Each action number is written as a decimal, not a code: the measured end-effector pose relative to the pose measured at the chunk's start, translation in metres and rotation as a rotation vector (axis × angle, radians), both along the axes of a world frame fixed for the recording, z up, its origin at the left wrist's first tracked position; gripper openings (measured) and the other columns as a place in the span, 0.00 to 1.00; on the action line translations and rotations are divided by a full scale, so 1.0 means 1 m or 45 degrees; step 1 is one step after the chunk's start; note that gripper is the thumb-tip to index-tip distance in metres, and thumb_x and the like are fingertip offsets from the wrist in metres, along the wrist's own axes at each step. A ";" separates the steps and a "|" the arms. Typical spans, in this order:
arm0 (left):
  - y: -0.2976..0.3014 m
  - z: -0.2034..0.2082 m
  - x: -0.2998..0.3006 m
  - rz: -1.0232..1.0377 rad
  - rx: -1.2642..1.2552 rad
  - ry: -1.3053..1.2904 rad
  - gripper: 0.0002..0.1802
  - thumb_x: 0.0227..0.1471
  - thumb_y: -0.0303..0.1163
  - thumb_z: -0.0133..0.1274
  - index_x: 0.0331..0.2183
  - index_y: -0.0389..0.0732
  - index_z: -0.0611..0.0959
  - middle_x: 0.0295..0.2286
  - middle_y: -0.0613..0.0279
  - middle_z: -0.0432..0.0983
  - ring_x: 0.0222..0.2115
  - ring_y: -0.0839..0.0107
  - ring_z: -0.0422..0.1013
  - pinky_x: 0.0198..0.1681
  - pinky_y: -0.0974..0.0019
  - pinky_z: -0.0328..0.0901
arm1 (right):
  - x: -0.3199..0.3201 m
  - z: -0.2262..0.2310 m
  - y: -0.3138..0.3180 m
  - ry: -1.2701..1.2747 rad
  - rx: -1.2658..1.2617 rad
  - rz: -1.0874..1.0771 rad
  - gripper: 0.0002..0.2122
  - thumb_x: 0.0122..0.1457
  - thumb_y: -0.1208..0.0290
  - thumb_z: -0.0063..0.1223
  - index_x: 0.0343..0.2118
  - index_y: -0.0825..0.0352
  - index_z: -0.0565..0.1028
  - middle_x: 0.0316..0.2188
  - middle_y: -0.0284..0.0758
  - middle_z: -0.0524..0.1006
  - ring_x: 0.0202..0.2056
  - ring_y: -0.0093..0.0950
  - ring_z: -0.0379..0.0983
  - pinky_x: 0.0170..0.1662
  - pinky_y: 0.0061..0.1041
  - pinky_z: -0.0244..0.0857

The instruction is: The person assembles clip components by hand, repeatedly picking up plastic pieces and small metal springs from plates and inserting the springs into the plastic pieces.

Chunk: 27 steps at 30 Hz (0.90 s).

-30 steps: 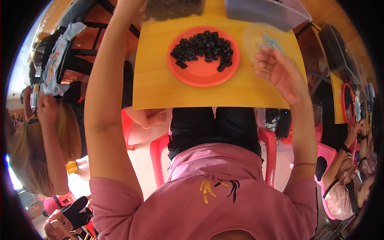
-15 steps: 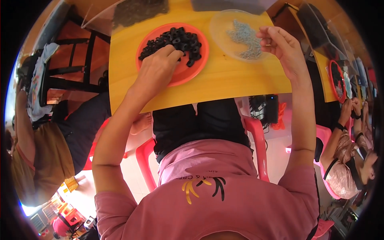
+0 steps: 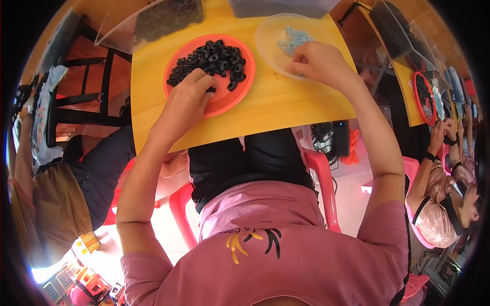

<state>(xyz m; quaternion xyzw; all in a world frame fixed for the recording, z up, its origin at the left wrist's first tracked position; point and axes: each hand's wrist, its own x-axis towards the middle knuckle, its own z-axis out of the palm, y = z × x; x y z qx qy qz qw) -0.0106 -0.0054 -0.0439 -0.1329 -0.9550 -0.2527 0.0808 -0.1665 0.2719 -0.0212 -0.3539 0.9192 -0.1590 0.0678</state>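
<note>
My left hand (image 3: 190,98) is over the near-left part of an orange-red round tray (image 3: 224,104). Its fingertips pinch a small black plastic part (image 3: 211,90). A heap of similar black parts (image 3: 217,57) lies in the tray beyond it. Over the near rim of a clear round dish (image 3: 266,43), my right hand (image 3: 322,62) has its fingers drawn together; whether they hold anything is hidden. Small silvery metal pieces, apparently screws (image 3: 292,38), lie in that dish.
The yellow table (image 3: 275,104) bears a clear bin of black parts (image 3: 171,20) and a greyish bin (image 3: 278,7) at its far edge. One person (image 3: 56,199) sits at left; another person (image 3: 439,204) works at right. A pink chair (image 3: 326,188) surrounds me.
My right hand has come left and down, its fingers drawing together over the clear dish. My left hand has shifted toward the tray's near side, and a black part now shows at its fingertips.
</note>
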 end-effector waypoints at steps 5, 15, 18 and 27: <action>0.001 -0.001 0.001 0.020 0.022 0.006 0.11 0.47 0.18 0.55 0.36 0.34 0.77 0.33 0.54 0.69 0.34 0.54 0.70 0.38 0.61 0.65 | -0.006 -0.009 -0.011 0.134 0.230 0.042 0.10 0.47 0.65 0.57 0.18 0.67 0.77 0.19 0.42 0.76 0.28 0.43 0.74 0.32 0.38 0.66; 0.000 -0.003 0.005 0.193 0.779 -0.194 0.10 0.49 0.21 0.59 0.37 0.37 0.80 0.30 0.68 0.72 0.31 0.79 0.70 0.36 0.74 0.65 | -0.012 -0.010 -0.005 -0.304 -0.522 0.010 0.10 0.52 0.66 0.57 0.27 0.70 0.77 0.20 0.31 0.75 0.23 0.19 0.70 0.28 0.22 0.63; 0.006 0.005 0.012 0.181 1.256 -0.306 0.12 0.50 0.22 0.59 0.40 0.37 0.81 0.30 0.70 0.73 0.32 0.81 0.71 0.37 0.75 0.66 | 0.003 0.008 -0.009 -0.783 -0.726 0.006 0.05 0.57 0.71 0.56 0.32 0.67 0.76 0.28 0.27 0.77 0.26 0.13 0.69 0.32 0.15 0.63; 0.023 -0.001 0.021 0.038 2.120 -0.303 0.13 0.54 0.24 0.57 0.43 0.37 0.80 0.34 0.62 0.78 0.36 0.72 0.75 0.38 0.72 0.68 | 0.076 0.023 -0.051 -1.055 -1.104 0.225 0.09 0.59 0.74 0.57 0.42 0.69 0.78 0.31 0.27 0.78 0.28 0.13 0.70 0.35 0.14 0.65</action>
